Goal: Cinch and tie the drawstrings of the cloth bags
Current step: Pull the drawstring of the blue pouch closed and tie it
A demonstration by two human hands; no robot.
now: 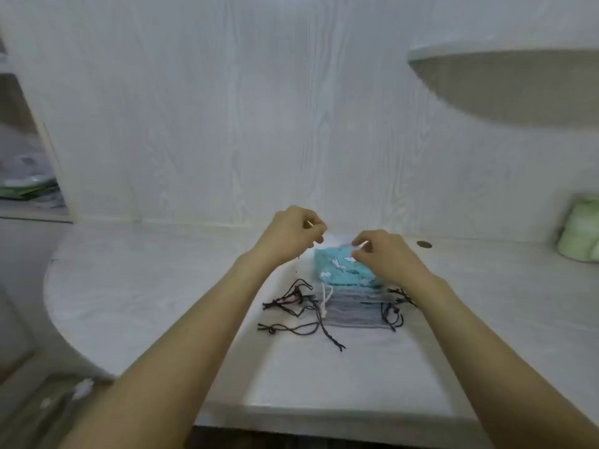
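**Head view: both hands working the far edge of the top bag**

Head view, centre of the frame: a stack of grey cloth bags [353, 311] sits on the white table [155, 286], with a blue printed bag [337, 268] on top. The left hand [288, 238] hovers just left of the blue bag's far corner, fingertips pinched together on what looks like a thin cord, though blur hides it. The right hand [385, 254] rests over the bag's far right edge, thumb and forefinger closed as if nipping fabric or string; I cannot tell which.

Black drawstrings [298, 314] sprawl loose to the stack's left, more at lower right, and a white cord [325, 299] dangles off the front.

The risks, as I judge them: pull one side harder and the bag slides off the stack or cinches crooked; the loose black cords could snag a wrist and drag the lower bags along.

No readable writing anywhere. At the right edge sits a green bundle [580, 234], its label illegible; a small dark disc [424, 244] lies on the table beside it.
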